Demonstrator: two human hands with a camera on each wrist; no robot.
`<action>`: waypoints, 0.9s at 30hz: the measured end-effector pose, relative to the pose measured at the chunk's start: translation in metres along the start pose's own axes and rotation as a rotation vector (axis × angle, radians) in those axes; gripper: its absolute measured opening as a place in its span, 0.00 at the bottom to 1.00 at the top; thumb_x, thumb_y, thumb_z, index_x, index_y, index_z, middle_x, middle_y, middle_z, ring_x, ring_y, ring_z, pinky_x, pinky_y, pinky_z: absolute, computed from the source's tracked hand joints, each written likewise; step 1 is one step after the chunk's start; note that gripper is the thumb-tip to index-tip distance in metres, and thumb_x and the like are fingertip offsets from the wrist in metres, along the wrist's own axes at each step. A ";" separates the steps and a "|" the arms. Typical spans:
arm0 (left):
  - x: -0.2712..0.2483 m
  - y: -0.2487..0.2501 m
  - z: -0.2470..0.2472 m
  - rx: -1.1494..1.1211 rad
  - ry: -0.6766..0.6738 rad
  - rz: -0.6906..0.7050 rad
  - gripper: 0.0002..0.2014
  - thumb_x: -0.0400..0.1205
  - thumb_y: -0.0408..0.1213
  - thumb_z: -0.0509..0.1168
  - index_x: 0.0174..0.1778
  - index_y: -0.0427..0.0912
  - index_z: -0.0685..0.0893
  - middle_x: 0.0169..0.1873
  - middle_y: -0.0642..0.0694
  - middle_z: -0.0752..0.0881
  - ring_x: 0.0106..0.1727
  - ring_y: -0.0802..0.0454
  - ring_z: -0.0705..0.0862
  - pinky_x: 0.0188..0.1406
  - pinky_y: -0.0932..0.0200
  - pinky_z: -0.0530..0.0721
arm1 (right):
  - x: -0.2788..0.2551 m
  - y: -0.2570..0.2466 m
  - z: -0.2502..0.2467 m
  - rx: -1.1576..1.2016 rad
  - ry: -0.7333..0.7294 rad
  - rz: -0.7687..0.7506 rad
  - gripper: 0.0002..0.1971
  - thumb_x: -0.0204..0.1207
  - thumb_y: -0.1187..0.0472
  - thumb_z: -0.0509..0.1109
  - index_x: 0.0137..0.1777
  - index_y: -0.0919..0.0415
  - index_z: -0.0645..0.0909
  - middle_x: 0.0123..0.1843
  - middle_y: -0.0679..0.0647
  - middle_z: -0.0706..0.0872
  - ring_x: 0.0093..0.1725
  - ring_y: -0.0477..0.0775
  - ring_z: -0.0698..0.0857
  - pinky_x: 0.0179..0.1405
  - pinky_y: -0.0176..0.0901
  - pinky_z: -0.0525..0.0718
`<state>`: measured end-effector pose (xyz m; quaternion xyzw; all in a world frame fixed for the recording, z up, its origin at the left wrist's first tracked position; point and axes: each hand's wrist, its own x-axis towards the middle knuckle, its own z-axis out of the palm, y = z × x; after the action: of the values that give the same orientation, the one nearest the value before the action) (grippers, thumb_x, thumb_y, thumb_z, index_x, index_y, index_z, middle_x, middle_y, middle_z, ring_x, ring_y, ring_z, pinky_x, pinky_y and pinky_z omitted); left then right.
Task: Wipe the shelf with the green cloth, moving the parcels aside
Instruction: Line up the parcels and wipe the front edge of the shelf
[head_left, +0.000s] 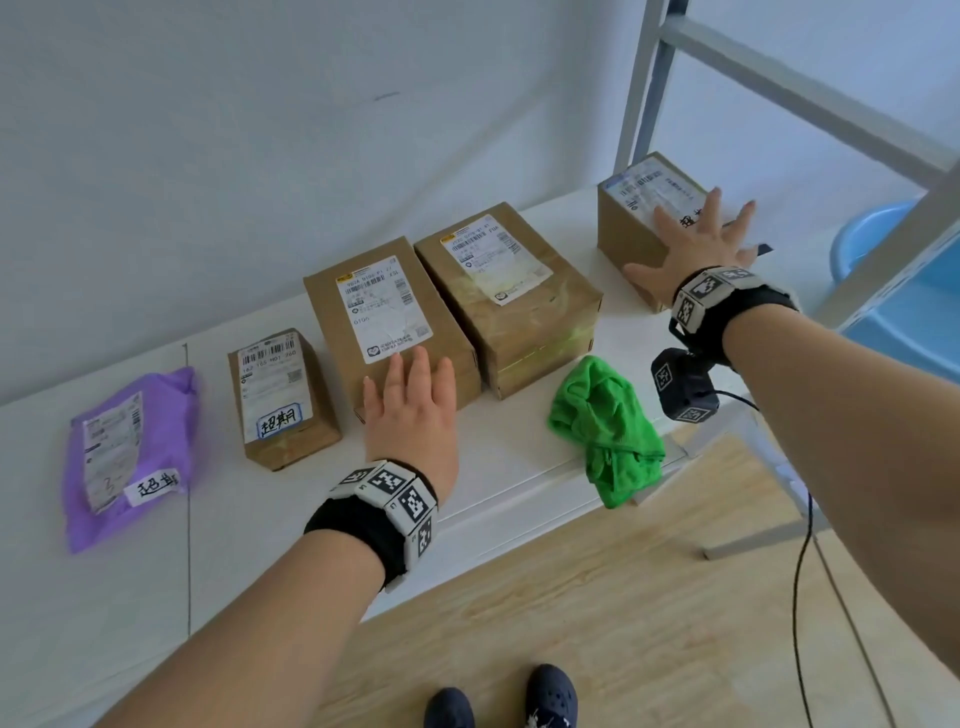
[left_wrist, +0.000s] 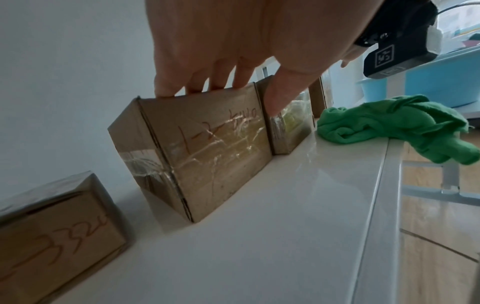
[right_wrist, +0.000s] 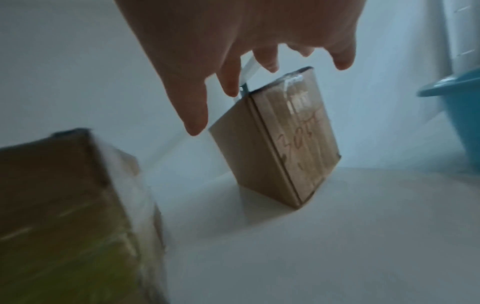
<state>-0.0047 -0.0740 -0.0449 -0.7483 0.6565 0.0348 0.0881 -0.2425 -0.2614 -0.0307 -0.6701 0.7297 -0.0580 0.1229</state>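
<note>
Several parcels sit on the white shelf (head_left: 498, 467): a purple bag (head_left: 130, 452), a small brown box (head_left: 283, 395), a medium box (head_left: 384, 322), a larger box (head_left: 509, 296) and a far-right box (head_left: 636, 223). My left hand (head_left: 410, 384) lies open over the medium box's near end. In the left wrist view, its fingertips (left_wrist: 166, 88) touch the top edge of the medium box (left_wrist: 207, 148), and the thumb hangs beside it. My right hand (head_left: 691, 234) is spread flat over the far-right box (right_wrist: 280, 144). The crumpled green cloth (head_left: 605, 431) lies at the shelf's front edge, held by neither hand.
A grey metal upright (head_left: 639, 88) rises behind the far-right box. A blue plastic basin (head_left: 883, 291) stands to the right of the shelf. A white wall backs the shelf, and below it are a wooden floor (head_left: 597, 613) and my shoes (head_left: 550, 696).
</note>
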 end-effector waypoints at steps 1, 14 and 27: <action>0.000 0.001 0.001 0.013 0.000 -0.002 0.33 0.85 0.38 0.55 0.84 0.41 0.46 0.84 0.37 0.45 0.85 0.36 0.47 0.83 0.35 0.49 | 0.002 0.003 0.001 0.021 -0.010 0.009 0.37 0.72 0.40 0.69 0.79 0.39 0.57 0.85 0.58 0.37 0.82 0.74 0.35 0.78 0.76 0.50; 0.001 0.004 0.004 0.107 0.000 -0.003 0.35 0.85 0.39 0.57 0.83 0.39 0.44 0.84 0.35 0.46 0.84 0.33 0.48 0.82 0.32 0.51 | -0.002 -0.010 0.002 0.139 0.081 -0.021 0.23 0.76 0.54 0.65 0.72 0.43 0.72 0.75 0.62 0.61 0.71 0.71 0.63 0.68 0.57 0.72; -0.001 0.003 -0.001 0.043 0.002 -0.005 0.35 0.84 0.40 0.58 0.83 0.41 0.47 0.84 0.37 0.46 0.85 0.35 0.47 0.83 0.34 0.49 | -0.102 -0.019 0.036 0.356 0.197 -0.179 0.23 0.81 0.53 0.61 0.74 0.60 0.71 0.78 0.65 0.65 0.78 0.66 0.60 0.80 0.59 0.61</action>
<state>-0.0084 -0.0731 -0.0440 -0.7479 0.6553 0.0198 0.1036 -0.2075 -0.1587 -0.0507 -0.6911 0.6540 -0.2615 0.1618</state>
